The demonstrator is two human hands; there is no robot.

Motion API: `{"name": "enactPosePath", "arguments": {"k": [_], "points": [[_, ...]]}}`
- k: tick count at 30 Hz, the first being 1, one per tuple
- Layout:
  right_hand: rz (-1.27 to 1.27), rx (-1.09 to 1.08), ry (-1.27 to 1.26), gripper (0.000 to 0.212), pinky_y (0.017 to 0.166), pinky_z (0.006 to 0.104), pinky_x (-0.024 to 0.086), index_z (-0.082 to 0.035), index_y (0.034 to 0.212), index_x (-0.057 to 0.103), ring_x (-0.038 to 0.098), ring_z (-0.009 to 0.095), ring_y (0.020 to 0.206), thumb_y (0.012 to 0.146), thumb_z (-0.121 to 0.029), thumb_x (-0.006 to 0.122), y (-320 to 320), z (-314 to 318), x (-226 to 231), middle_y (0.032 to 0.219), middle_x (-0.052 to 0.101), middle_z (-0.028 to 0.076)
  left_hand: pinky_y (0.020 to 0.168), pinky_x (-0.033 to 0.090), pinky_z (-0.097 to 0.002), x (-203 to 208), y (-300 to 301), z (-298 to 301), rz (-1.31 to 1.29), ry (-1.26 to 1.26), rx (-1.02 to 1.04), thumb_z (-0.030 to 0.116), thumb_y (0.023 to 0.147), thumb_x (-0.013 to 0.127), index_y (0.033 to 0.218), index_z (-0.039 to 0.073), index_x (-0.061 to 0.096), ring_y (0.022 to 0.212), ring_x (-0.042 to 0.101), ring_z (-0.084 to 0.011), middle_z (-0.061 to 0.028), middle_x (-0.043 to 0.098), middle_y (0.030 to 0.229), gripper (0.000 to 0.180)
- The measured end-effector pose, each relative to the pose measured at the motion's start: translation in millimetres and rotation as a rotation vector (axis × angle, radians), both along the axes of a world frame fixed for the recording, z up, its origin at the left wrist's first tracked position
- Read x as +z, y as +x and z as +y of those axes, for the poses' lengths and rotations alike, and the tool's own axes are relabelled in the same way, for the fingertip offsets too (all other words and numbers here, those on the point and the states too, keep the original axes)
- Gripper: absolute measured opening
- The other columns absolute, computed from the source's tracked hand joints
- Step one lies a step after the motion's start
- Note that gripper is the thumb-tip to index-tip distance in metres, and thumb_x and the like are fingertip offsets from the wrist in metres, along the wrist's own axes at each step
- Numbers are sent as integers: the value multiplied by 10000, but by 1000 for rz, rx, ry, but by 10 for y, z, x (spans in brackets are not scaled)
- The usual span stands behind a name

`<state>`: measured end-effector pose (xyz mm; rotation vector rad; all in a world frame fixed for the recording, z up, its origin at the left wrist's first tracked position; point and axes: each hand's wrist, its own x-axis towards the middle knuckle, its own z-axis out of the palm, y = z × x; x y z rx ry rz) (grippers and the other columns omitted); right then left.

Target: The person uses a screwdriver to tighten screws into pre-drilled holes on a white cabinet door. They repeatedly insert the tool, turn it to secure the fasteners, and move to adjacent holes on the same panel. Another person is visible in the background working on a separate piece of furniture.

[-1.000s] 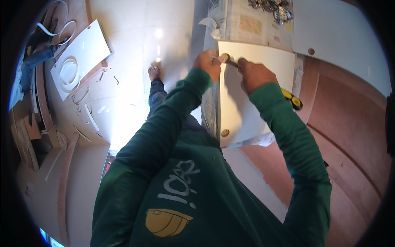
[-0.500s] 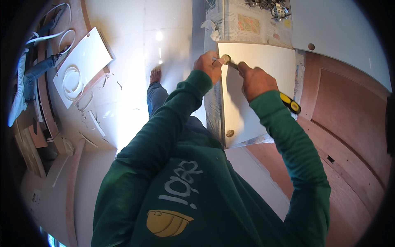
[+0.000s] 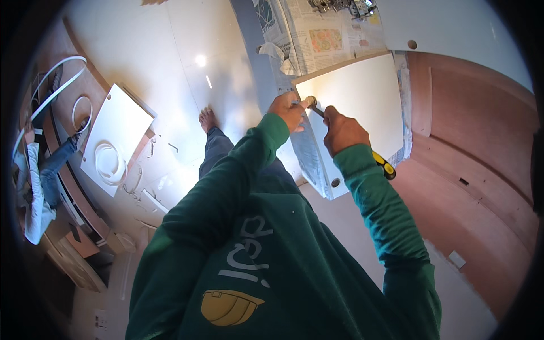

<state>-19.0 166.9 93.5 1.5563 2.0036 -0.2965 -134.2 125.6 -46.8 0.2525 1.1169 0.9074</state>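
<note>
A white panel point(image 3: 362, 102) lies over newspaper, with a round hole point(image 3: 311, 101) near its far left corner and another round hole point(image 3: 335, 182) near its near end. My left hand point(image 3: 288, 111) is closed at the panel's left edge, its thumb reaching to the far hole; its curled fingers are partly hidden. My right hand point(image 3: 345, 131) is closed around a tool with a narrow metal blade and a black-and-yellow handle point(image 3: 383, 165). The blade's tip is at that hole, beside my left thumb. My forearm covers part of the tool, so its exact kind is unclear.
Metal hinges point(image 3: 345, 7) rest on newspaper point(image 3: 311, 34) at the far side. A larger white panel point(image 3: 447, 34) with a hole is at far right, above brown boards point(image 3: 470, 130). On the left, a white strip coil point(image 3: 109, 163) lies on another panel near a seated person point(image 3: 48, 170).
The view has shifted and turned, so the panel appears slanted and lower. Both hands stay at the same hole, with the blade's tip still there.
</note>
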Motion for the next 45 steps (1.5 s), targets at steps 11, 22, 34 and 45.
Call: {"name": "enactPosePath", "arguments": {"k": [11, 22, 34, 45], "points": [[-128, 49, -8, 219, 741, 487, 625, -154, 1186, 658, 772, 376, 837, 1011, -150, 525, -208, 55, 47, 899, 760, 170, 852, 623, -417, 185, -334, 197, 124, 56, -335, 352, 1105, 512, 1146, -8, 543, 1033, 757, -315, -145, 634, 1121, 363], [-168, 52, 20, 194, 676, 451, 621, -151, 1175, 649, 769, 342, 790, 1011, -185, 552, -266, -62, 79, 881, 731, 144, 565, 573, -340, -87, -329, 270, 310, 165, -419, 338, 1100, 527, 1125, -14, 550, 770, 749, -224, -154, 721, 984, 354], [219, -316, 186, 145, 737, 499, 581, -98, 1127, 630, 732, 423, 865, 1014, -188, 619, 101, -97, 431, 873, 737, 212, 763, 565, -509, 252, -662, 131, 791, 521, -616, 293, 1041, 614, 1079, 26, 633, 861, 719, -426, -234, 734, 901, 270], [673, -606, 173, 234, 745, 452, 575, -28, 1200, 643, 729, 432, 832, 980, -104, 664, 423, -581, 211, 904, 734, 248, 858, 568, -479, 486, -380, 327, 950, 681, -754, 234, 992, 639, 1238, 62, 698, 927, 727, -382, -190, 765, 981, 306]]}}
